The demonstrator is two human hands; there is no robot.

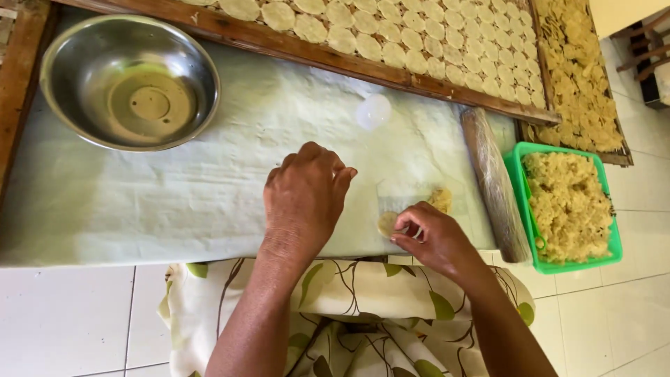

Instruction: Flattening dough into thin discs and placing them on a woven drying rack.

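My right hand [429, 234] pinches a small flat disc of yellowish dough [386, 223] at the near edge of the pale cloth-covered board [209, 181]. A crumbly lump of the same dough [440, 199] lies just beyond it, on a clear plastic sheet [401, 197]. My left hand [303, 195] rests palm down on the cloth to the left of the disc, fingers curled, holding nothing. A small clear round lid or cup [374, 111] sits further back on the cloth.
A steel bowl [130, 82] stands at the back left. A wrapped rolling pin [495, 185] lies at the right, beside a green basket [518, 167] of crumbly dough. Wooden trays hold several flattened rounds [419, 42] and dried pieces [579, 70].
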